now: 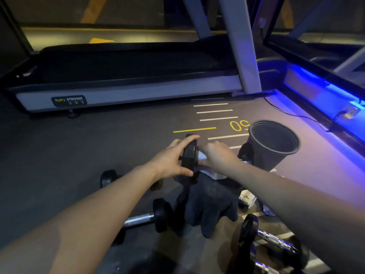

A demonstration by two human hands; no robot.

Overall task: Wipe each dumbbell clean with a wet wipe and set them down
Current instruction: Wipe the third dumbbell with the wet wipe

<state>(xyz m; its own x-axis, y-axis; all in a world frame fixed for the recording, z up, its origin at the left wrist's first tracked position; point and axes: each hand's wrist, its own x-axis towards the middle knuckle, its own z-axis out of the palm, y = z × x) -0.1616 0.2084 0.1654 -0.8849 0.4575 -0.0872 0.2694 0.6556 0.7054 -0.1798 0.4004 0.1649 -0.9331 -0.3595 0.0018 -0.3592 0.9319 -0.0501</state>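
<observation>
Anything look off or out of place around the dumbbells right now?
Nothing is damaged or spilled. One oddity: a crumpled white scrap lies on the floor beside the dark cloth, not in the black bin. It may be a used wipe.

The dumbbell handle (pixel 245 161) is mostly hidden behind the right hand (pixel 218 156). The wet wipe (pixel 215 174) is partly covered. Dumbbells (pixel 264 244) are cut off at the bottom edge.
</observation>
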